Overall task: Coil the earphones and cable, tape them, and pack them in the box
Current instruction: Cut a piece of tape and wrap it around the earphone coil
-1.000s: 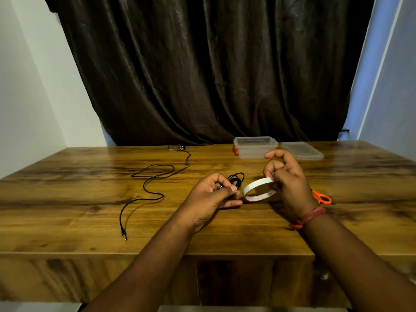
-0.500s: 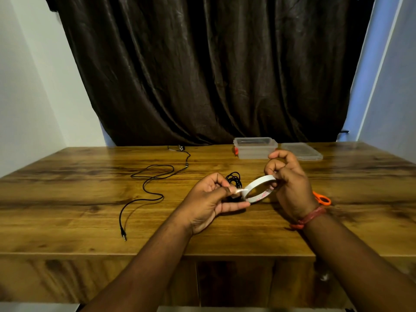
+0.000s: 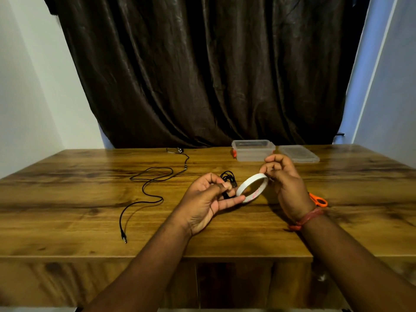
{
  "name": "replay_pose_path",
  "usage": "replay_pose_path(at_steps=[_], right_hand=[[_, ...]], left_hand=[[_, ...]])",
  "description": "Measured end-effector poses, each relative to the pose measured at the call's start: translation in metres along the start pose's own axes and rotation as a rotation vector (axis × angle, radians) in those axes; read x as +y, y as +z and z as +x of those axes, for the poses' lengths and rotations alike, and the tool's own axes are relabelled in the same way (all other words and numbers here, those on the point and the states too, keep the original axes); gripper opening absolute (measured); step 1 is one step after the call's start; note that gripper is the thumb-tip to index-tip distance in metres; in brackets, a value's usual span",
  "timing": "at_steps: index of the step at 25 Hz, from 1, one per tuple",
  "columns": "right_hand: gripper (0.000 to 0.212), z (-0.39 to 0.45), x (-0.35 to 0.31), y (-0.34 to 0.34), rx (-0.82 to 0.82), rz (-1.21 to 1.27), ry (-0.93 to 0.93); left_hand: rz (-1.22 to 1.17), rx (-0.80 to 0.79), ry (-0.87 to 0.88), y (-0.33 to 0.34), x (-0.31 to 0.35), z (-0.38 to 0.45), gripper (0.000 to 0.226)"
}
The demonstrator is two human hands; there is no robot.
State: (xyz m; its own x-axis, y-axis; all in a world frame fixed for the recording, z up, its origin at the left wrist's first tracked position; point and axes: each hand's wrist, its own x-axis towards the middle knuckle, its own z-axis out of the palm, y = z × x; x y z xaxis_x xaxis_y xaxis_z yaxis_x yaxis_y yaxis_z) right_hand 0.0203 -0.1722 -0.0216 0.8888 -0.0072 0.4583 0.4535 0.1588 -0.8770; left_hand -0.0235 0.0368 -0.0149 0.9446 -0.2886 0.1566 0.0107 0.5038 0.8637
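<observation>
Stretching wide, the wooden table (image 3: 67, 212) carries an open clear box (image 3: 253, 152) near its far edge, lid (image 3: 299, 154) beside; loose black cable (image 3: 146, 188) snakes left. Right hand (image 3: 283, 183) grips the white tape roll (image 3: 252, 188); left hand (image 3: 207, 199) pinches the tape's end with coiled earphones (image 3: 228, 179) mid-table.

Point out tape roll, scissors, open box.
tape roll (image 3: 245, 184), head view, on its white outer band.
scissors (image 3: 319, 201), head view, on the orange handle loop.
open box (image 3: 252, 154), head view, on its clear front wall.
</observation>
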Motion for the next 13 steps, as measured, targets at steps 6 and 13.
replay_pose_path(at_steps=[6, 13], right_hand=[[0.017, -0.005, -0.005, -0.030, 0.216, -0.865, -0.121], [0.009, -0.043, -0.019, -0.077, 0.119, -1.508, 0.178]], left_hand=[[-0.009, 0.068, 0.001, -0.002, 0.002, -0.002, 0.010], [-0.139, 0.127, 0.077, -0.002, 0.010, -0.001, 0.015]])
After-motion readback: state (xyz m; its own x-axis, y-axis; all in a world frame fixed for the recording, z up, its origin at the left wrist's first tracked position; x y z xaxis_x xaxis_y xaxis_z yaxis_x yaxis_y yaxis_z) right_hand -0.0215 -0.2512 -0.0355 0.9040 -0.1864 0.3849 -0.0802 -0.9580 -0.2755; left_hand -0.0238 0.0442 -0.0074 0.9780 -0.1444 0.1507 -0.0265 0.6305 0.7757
